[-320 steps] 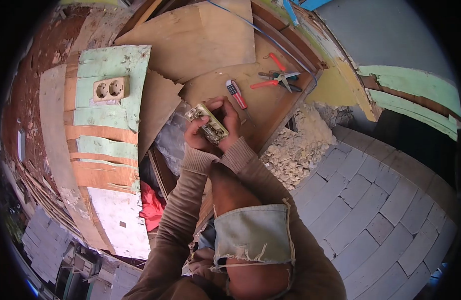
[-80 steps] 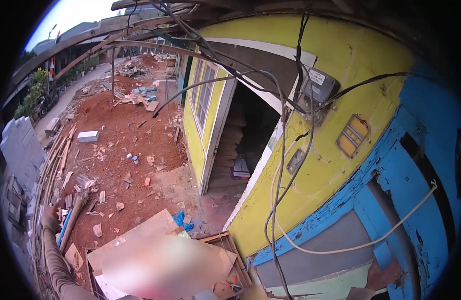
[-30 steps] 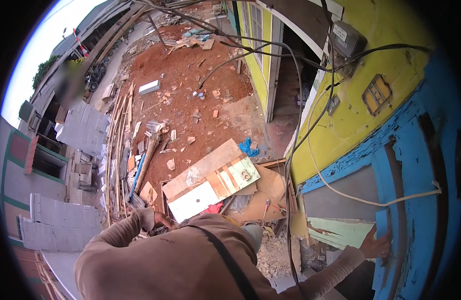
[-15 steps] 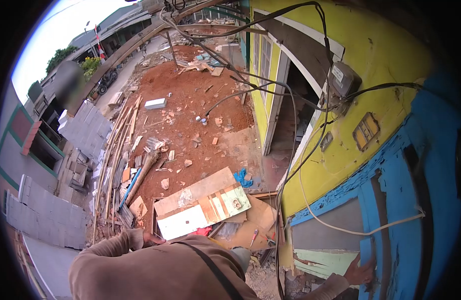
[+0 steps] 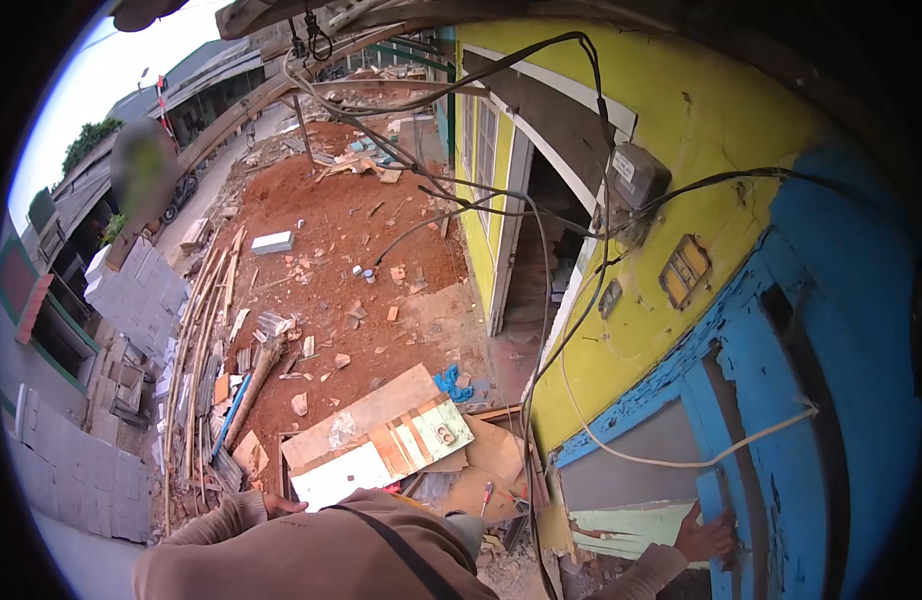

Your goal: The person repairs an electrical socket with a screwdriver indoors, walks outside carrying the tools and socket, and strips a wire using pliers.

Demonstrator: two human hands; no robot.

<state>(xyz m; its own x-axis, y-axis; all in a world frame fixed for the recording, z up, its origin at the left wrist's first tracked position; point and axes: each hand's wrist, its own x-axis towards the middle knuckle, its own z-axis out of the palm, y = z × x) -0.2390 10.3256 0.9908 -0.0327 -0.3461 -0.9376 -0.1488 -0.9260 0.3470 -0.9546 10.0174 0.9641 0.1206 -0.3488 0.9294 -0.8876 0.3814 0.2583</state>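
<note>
My right hand [image 5: 705, 536] is at the lower right, its fingers wrapped on the edge of a blue wooden plank [image 5: 716, 500] of the peeling blue frame [image 5: 811, 440]. Beside that hand is a splintered pale green board [image 5: 631, 530], broken along its edge. My left hand [image 5: 283, 505] comes out of a brown sleeve in front of my body, its visible fingers stretched out; my torso hides part of it. Just beyond it lies a white and wooden panel [image 5: 351, 475] with a socket-like fitting [image 5: 445, 434], on a larger brown board [image 5: 381, 400].
Black cables [image 5: 541, 330] hang across the view, and a pale cable [image 5: 671, 462] loops over the blue frame. A screwdriver [image 5: 488, 492] lies on a board. Bamboo poles [image 5: 196, 350] and grey blocks [image 5: 141, 290] line the left. Rubble is scattered over red soil [image 5: 321, 240].
The view has shifted, so the scene sits further left and slightly lower. My right hand remains at the blue plank, and my left hand stays near the panel.
</note>
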